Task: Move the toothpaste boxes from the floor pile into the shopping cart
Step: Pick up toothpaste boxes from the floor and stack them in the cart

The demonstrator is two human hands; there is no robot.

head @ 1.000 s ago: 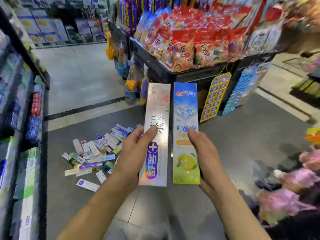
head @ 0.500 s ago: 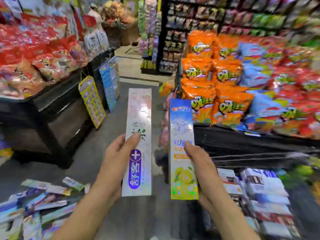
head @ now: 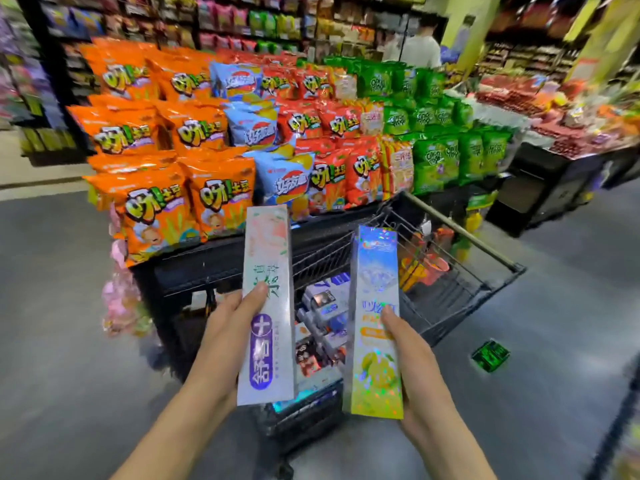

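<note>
My left hand (head: pixel 227 336) holds a long silver toothpaste box with a purple label (head: pixel 266 306), thumb across its front. My right hand (head: pixel 414 362) holds a blue and yellow toothpaste box (head: pixel 375 323) the same way. Both boxes stand upright, side by side, above the near end of a black wire shopping cart (head: pixel 460 289). Between them I see several toothpaste boxes (head: pixel 323 323) lying inside the cart. The floor pile is out of view.
Behind the cart stands a black display table (head: pixel 207 268) stacked with orange, blue, red and green snack bags. A small green packet (head: pixel 490 355) lies on the grey floor to the right. A person (head: pixel 419 46) stands far back among shelves.
The view has swung right, away from the floor pile, until the cart sits straight ahead. Both hands kept their boxes and now hold them over the cart, a little further apart.
</note>
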